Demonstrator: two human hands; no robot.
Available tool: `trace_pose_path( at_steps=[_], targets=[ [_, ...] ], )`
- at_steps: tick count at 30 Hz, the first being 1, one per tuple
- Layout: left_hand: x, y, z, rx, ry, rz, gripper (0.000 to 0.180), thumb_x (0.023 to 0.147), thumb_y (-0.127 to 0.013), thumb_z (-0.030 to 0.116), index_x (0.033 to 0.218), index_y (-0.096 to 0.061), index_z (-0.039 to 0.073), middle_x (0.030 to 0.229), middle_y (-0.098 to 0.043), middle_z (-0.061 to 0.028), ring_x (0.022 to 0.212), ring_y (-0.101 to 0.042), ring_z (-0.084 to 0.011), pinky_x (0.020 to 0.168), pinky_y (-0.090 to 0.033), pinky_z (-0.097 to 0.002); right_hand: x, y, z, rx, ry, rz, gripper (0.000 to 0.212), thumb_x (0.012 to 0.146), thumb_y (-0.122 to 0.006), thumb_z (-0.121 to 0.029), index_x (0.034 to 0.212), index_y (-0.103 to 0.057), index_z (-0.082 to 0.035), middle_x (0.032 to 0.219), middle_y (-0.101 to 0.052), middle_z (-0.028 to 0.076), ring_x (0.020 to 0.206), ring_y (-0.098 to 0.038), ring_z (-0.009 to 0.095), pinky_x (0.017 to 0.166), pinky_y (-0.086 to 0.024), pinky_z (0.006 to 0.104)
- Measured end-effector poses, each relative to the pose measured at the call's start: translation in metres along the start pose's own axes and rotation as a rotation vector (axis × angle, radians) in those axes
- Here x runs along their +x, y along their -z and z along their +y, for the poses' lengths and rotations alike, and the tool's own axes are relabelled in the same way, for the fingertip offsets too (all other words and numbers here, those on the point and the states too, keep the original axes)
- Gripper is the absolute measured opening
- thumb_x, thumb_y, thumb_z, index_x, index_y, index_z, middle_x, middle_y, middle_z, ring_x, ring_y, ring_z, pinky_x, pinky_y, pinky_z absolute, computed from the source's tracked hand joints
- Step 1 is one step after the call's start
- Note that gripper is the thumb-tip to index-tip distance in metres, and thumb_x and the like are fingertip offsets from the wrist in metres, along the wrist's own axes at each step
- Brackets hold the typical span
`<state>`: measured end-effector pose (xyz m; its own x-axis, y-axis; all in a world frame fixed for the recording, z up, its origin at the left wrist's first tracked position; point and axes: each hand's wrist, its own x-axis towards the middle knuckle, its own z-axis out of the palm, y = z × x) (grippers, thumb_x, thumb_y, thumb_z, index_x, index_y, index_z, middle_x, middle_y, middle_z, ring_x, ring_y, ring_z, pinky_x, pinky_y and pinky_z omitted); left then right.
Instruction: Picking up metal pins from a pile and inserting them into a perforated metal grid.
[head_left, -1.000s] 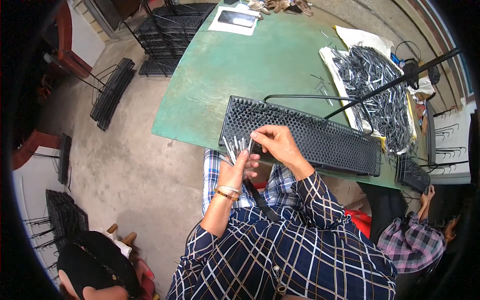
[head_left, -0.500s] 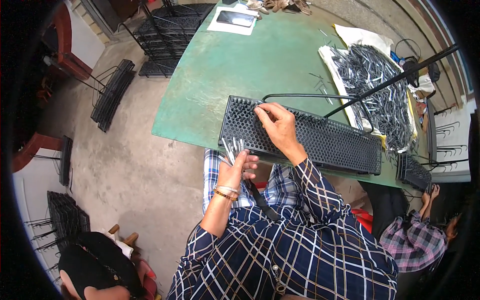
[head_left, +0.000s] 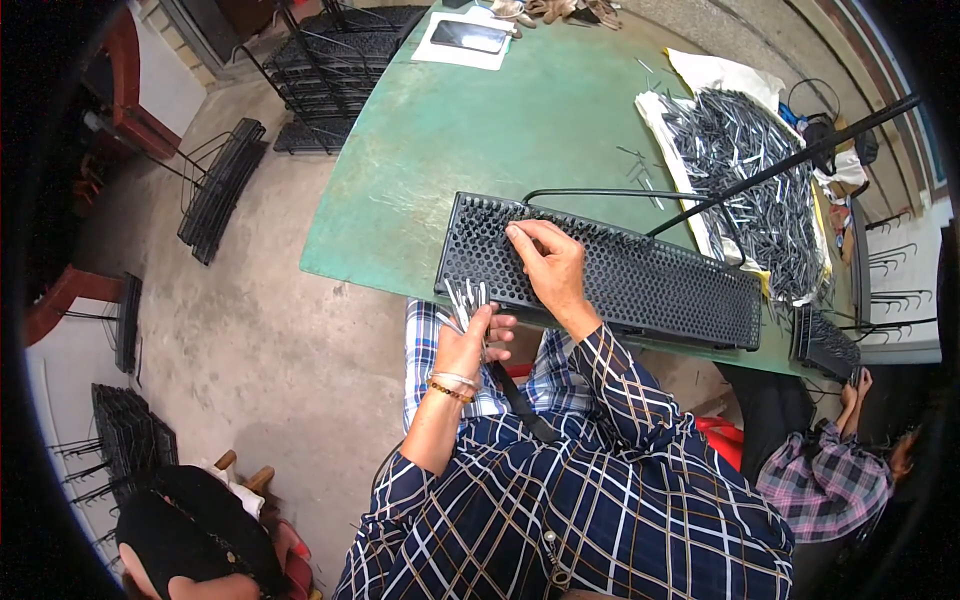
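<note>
A long black rack (head_left: 660,285) with rows of round holes lies along the near edge of the green table, its wire handle stretching away behind it. Short dark pins stand in the holes at its left end and along its far edge. Just below the rack's near left corner, my left hand (head_left: 470,340) clasps a bunch of thin silvery metal pins (head_left: 467,298), tips pointing up. My right hand (head_left: 552,265) is over the rack's left part, thumb and forefinger pinched at the holes; whatever is between the fingertips is too small to make out.
A white sack (head_left: 745,180) heaped with metal pins lies open on the table's right side. A phone (head_left: 468,37) rests on white paper at the far edge. Co-workers sit at right and lower left. Black racks (head_left: 222,190) stand on the floor at left.
My right hand has shifted slightly left and nearer to me over the holes, still pinched. My left hand keeps its hold on the pins, nearly unmoved.
</note>
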<state>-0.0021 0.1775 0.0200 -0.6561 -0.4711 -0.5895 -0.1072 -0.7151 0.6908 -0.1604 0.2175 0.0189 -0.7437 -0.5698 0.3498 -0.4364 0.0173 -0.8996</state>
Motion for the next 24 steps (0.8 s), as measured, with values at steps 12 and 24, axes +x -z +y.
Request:
trace_pose_path(
  at_steps=[12, 24],
  targets=[
    [-0.002, 0.001, 0.000, 0.016, 0.006, -0.031, 0.030, 0.091, -0.052, 0.020, 0.108, -0.052, -0.005, 0.088, -0.065, -0.0138, 0.068, -0.061, -0.0144, 0.047, -0.049, -0.0235, -0.003, 0.005, -0.006, -0.262, 0.231, -0.121, 0.014, 0.077, -0.069, -0.010, 0.087, -0.066, -0.001, 0.091, -0.058, 0.008, 0.068, -0.060, 0.015, 0.050, -0.048, 0.0231],
    [-0.008, -0.004, 0.009, 0.002, -0.074, -0.137, 0.028, 0.092, -0.051, 0.019, 0.108, -0.052, -0.003, 0.088, -0.065, -0.0138, 0.064, -0.057, -0.0119, 0.047, -0.048, -0.0224, -0.007, 0.024, -0.032, -0.039, -0.166, -0.394, 0.015, 0.081, -0.066, -0.012, 0.090, -0.068, 0.000, 0.085, -0.062, 0.006, 0.070, -0.056, 0.009, 0.059, -0.044, 0.0215]
  ],
)
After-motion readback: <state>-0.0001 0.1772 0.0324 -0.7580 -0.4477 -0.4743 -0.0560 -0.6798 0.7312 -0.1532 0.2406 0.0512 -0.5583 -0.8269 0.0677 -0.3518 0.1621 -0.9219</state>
